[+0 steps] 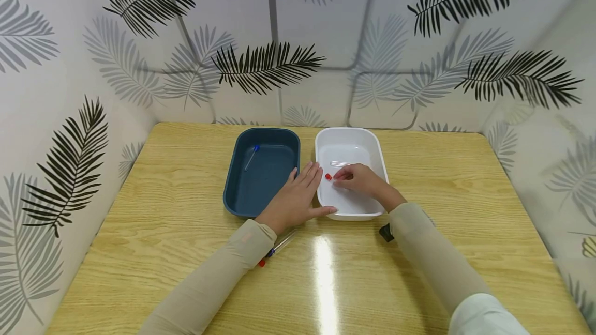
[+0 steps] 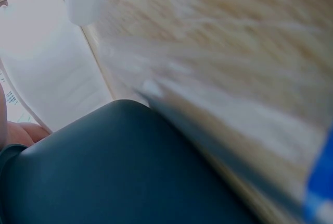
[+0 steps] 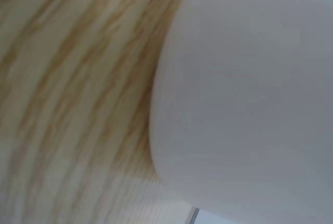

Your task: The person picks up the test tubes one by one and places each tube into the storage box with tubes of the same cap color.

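My left hand [image 1: 295,198] lies with straight fingers across the neighbouring rims of a dark blue tray [image 1: 228,190] and a white tray [image 1: 321,133]. Inside the white tray, my right hand [image 1: 357,178] has its thumb and fingers brought together, pinching a pen whose red cap [image 1: 328,177] shows just left of the fingertips. The rest of that pen is hidden by the hand. A clear pen barrel [image 1: 340,163] lies behind the fingers. The dark tray holds a blue-capped pen [image 1: 252,157]. In the right wrist view only the white tray's outer wall [image 3: 234,94] and tabletop appear.
Clear-barrelled pens [image 1: 281,244] with blue and red ends lie on the wooden table [image 1: 167,211], partly under the left forearm. A small black object [image 1: 386,232] sits beside the right sleeve. A leaf-patterned covering [image 1: 321,25] rises behind the table.
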`<state>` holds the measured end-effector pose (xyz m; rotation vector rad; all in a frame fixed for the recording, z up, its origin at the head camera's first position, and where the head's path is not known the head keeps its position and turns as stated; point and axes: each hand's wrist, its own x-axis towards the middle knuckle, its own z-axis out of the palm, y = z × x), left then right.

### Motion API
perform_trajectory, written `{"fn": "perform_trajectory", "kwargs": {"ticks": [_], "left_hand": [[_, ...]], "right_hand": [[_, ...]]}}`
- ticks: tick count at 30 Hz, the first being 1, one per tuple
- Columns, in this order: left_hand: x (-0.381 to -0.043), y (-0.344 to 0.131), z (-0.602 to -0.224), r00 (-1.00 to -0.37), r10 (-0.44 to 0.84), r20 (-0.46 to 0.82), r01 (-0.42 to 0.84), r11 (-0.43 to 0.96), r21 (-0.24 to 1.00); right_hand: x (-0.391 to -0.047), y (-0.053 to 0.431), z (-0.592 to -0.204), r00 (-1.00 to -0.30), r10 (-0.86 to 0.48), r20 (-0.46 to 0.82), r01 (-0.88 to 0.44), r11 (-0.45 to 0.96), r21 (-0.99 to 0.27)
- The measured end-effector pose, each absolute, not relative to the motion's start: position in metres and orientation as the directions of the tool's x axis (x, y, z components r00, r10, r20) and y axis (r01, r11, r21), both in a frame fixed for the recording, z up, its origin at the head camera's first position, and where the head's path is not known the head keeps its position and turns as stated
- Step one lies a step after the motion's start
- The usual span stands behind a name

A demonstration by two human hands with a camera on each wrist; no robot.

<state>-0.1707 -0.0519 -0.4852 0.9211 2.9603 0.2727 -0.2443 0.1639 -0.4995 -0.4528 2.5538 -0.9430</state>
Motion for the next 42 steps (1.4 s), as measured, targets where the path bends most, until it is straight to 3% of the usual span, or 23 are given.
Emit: {"fn": "perform_trajectory", "kwargs": {"ticks": [42], "left_hand": [[-0.1695, -0.0520, -0.4841, -0.824, 0.566, 0.025, 0.560, 0.808, 0.186]], "right_hand": [[-0.2438, 0.1656, -0.4966, -0.870, -0.434, -0.235, -0.162, 0.701, -0.695]]}}
